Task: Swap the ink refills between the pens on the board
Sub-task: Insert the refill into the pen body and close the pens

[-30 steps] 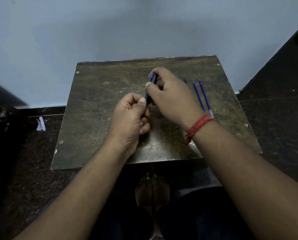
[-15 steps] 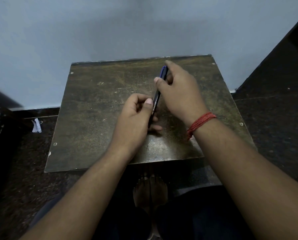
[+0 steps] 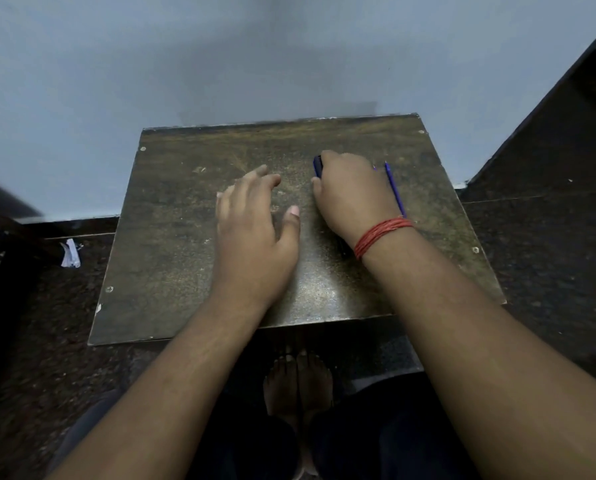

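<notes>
Overhead, worn brown board (image 3: 192, 244) abuts grey wall (image 3: 220, 57); right hand (image 3: 353, 194) grips pen (image 3: 317, 166), left hand (image 3: 255, 216) spread wide.

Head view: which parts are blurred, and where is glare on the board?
Head view: the left hand has motion-blurred fingers; the right hand, closed on the dark pen, looks sharper; a soft sheen lies on the board near its front edge; the side edges of the board bow from the wide-angle lens.

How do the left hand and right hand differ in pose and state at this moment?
The left hand is open, fingers spread, holding nothing; the right hand is curled over a dark pen. Only the right wrist wears a red thread band. Both are over the board, palms down.
</notes>
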`<state>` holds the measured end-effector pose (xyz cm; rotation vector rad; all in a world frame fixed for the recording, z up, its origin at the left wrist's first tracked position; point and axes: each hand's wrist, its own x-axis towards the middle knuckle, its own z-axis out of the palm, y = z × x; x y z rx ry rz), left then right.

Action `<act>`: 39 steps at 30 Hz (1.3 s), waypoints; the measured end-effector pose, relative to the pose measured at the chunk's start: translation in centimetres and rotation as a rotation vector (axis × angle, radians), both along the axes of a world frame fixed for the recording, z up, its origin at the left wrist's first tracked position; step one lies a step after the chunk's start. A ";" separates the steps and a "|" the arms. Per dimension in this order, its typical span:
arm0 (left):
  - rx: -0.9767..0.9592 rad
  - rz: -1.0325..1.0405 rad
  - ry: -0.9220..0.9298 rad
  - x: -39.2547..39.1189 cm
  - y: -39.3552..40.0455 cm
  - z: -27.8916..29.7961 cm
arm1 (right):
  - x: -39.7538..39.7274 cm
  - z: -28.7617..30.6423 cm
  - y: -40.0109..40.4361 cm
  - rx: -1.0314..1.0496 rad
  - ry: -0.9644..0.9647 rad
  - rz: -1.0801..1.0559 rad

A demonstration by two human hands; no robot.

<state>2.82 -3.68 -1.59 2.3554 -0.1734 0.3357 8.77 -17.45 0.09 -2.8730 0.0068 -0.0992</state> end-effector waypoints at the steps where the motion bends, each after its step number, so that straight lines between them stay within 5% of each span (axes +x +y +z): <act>1: 0.045 -0.002 0.015 0.0 0.0 -0.1 | 0.0 -0.1 0.1 -0.004 0.001 0.002; 7: 0.220 0.011 0.065 0.3 0.3 -0.4 | -0.4 0.3 0.2 -0.003 0.020 -0.034; 18: 0.278 0.000 0.128 0.8 0.8 -0.8 | -0.6 2.0 -2.9 0.049 -0.045 -0.091; 22: 0.281 0.007 0.159 0.9 0.9 -0.7 | -1.7 2.0 -4.0 0.006 0.069 -0.104; 39: 0.224 0.148 0.235 0.8 5.3 2.8 | -3.2 0.7 6.3 0.097 0.063 0.069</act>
